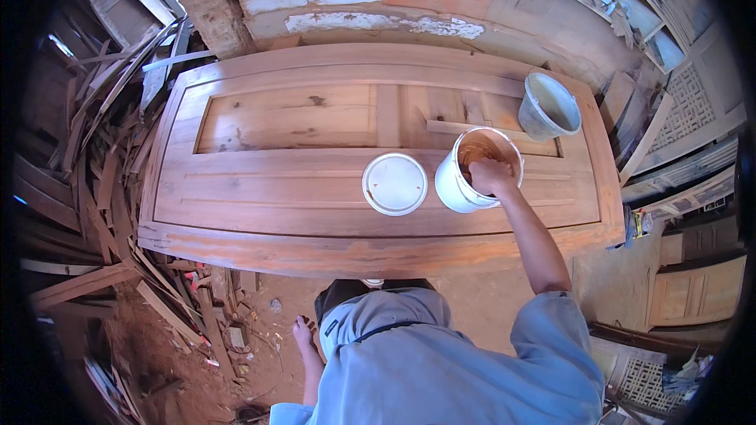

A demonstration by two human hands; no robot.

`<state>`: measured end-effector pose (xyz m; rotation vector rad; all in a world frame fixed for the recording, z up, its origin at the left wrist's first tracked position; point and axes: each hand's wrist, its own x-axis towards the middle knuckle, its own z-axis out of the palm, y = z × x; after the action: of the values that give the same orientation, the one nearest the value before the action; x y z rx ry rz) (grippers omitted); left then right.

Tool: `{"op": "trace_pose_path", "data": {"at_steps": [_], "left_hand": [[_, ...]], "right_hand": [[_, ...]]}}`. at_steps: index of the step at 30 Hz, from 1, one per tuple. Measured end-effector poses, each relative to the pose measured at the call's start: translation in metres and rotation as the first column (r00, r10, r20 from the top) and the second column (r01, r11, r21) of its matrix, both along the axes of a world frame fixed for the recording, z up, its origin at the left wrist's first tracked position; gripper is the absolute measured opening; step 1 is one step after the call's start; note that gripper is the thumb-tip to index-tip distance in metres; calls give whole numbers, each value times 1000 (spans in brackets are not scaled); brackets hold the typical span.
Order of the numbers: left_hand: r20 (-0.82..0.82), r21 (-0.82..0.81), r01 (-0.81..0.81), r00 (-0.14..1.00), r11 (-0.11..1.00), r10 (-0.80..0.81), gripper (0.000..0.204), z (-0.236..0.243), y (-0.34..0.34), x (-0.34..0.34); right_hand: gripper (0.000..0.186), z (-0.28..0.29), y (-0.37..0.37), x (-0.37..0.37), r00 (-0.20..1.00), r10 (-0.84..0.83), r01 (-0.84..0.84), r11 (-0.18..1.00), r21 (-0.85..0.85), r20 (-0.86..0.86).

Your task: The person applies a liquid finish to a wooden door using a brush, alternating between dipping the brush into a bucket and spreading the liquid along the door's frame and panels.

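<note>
My right hand [491, 177] reaches down into a white plastic bucket [450, 187] at the right of the wooden door panel. It looks closed, with the fingertips hidden; what they grip, if anything, I cannot make out. Brown paste [490, 142] coats the bucket's inside. Just left of the bucket lies a round white lid [395, 183], flat on the wood with small brown spots. My left hand [302, 332] hangs low beside my body, off the near edge of the panel, its fingers loosely apart and holding nothing.
The large panelled door [268, 181] lies flat at waist height. A grey bucket [532, 115] stands at its far right, near a thin wood strip [450, 127]. Scrap wood [110, 165] piles up on the left. More boards and door panels [697, 291] lean at right.
</note>
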<state>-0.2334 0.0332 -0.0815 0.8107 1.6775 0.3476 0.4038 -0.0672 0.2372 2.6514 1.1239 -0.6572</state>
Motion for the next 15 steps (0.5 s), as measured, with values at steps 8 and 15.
{"op": "trace_pose_path", "data": {"at_steps": [8,15], "left_hand": [[22,-26,-21,1000,999,22,49,-13,-7,3],[40,-17,12,999,1000,-11,45,7,9,32]], "right_hand": [[31,40,-23,52,865,202,-308,937,-167,-460],[29,66,-96,82,690,-187,268,963,7,-700]]}}
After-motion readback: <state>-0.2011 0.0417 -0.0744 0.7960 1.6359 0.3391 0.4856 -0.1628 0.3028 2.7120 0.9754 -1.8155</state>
